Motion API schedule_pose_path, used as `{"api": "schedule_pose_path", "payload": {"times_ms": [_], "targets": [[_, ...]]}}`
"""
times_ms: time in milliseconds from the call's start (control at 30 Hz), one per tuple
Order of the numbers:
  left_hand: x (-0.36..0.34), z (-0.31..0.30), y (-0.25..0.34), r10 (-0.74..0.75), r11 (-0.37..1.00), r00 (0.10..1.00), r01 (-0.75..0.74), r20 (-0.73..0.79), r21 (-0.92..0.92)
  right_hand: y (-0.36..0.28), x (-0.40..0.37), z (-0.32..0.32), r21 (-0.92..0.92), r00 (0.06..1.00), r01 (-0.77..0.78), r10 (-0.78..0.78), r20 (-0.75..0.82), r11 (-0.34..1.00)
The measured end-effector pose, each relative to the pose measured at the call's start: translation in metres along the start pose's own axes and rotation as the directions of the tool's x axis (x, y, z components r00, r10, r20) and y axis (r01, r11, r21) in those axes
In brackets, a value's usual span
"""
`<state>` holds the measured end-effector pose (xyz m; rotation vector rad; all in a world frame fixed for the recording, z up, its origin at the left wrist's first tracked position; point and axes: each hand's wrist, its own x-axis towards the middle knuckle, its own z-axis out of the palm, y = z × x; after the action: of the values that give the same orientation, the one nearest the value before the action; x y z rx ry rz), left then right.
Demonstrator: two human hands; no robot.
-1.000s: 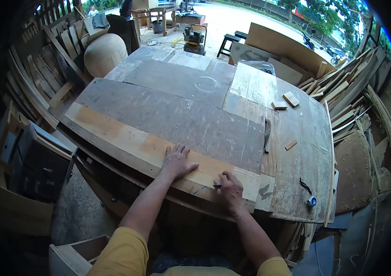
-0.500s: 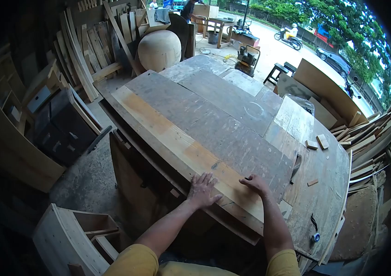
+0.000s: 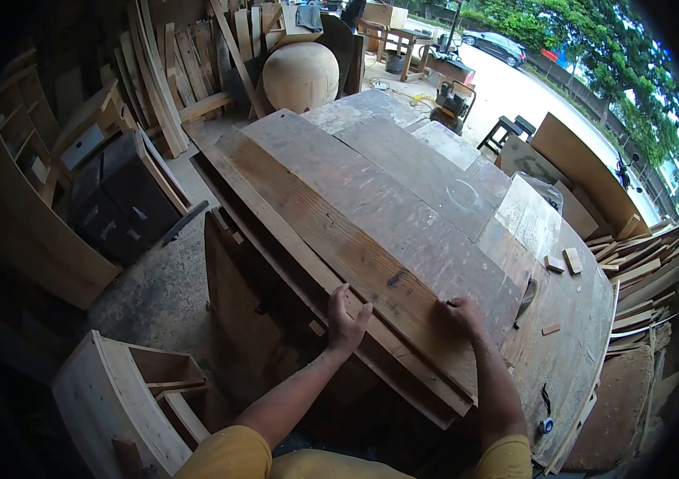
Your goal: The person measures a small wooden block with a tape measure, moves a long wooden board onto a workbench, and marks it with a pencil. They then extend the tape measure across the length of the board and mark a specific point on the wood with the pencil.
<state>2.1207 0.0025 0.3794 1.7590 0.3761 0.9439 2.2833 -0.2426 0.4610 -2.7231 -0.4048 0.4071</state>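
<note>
Along the desk's [image 3: 427, 239] near side: a long plank [image 3: 347, 247] is being held lengthwise, a dark mark being shown on its brown face near the right hand.
Hands: the near edge is being grasped by the curled left hand [image 3: 347, 326], the far edge by the closed right hand [image 3: 465, 318]; some fingertips are being hidden.
Desk surface: joined panels, dark and pale, are being worn and scuffed; at the right, two small blocks [image 3: 563, 262], a thin wood scrap [image 3: 551, 329] and a tape measure [image 3: 546, 425] are being carried.
Left side of the room: leaning boards [image 3: 184, 72], a rounded wooden form [image 3: 301, 77] and a black cabinet [image 3: 128, 209] are being kept above a grey floor [image 3: 168, 279].
Open side: stools [image 3: 505, 132] and a compressor [image 3: 454, 104] are being lit by daylight from the road.
</note>
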Motion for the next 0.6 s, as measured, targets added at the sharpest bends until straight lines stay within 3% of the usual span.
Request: {"api": "schedule_pose_path", "payload": {"times_ms": [67,133,167,233,267,333,400,467,533,600], "targets": [[0.010,0.004,0.009,-0.425,0.847,0.902,0.367,-0.074,-0.384,-0.016,-0.024,-0.033,-0.046,0.997,0.072,-0.074,-0.038,0.996],[0.038,-0.011,-0.003,-0.605,0.445,0.730,0.641,0.318,-0.625,-0.028,-0.064,-0.059,-0.091,0.985,0.151,-0.158,-0.070,0.984],[0.053,-0.016,0.005,-0.685,0.306,0.636,0.694,0.356,-0.651,-0.033,-0.084,-0.072,-0.124,0.981,0.165,-0.175,-0.079,0.978],[0.072,-0.022,0.027,-0.650,0.138,0.623,0.660,0.435,-0.739,-0.064,-0.144,-0.104,-0.201,0.986,0.143,-0.158,-0.061,0.969],[0.073,-0.024,0.032,-0.541,0.097,0.710,0.586,0.452,-0.804,-0.062,-0.167,-0.103,-0.229,0.980,0.165,-0.187,-0.073,0.959],[0.069,-0.029,0.025,-0.373,-0.014,0.761,0.567,0.531,-0.823,-0.046,-0.211,-0.099,-0.274,0.971,0.168,-0.206,-0.117,0.947],[0.044,-0.031,0.018,-0.396,0.008,0.731,0.608,0.556,-0.794,-0.033,-0.244,-0.090,-0.222,0.978,0.134,-0.165,-0.130,0.966],[0.035,-0.037,0.030,-0.302,0.059,0.728,0.659,0.616,-0.750,-0.030,-0.269,-0.088,-0.061,0.999,-0.020,0.017,-0.043,0.998],[0.042,-0.046,0.064,-0.297,0.091,0.715,0.681,0.633,-0.727,-0.008,-0.283,-0.061,0.040,0.992,0.037,-0.032,-0.125,0.998],[0.066,-0.054,0.074,-0.338,0.418,0.828,0.558,0.447,-0.717,0.000,-0.289,-0.046,0.226,0.980,0.108,-0.066,-0.187,0.968]]}}
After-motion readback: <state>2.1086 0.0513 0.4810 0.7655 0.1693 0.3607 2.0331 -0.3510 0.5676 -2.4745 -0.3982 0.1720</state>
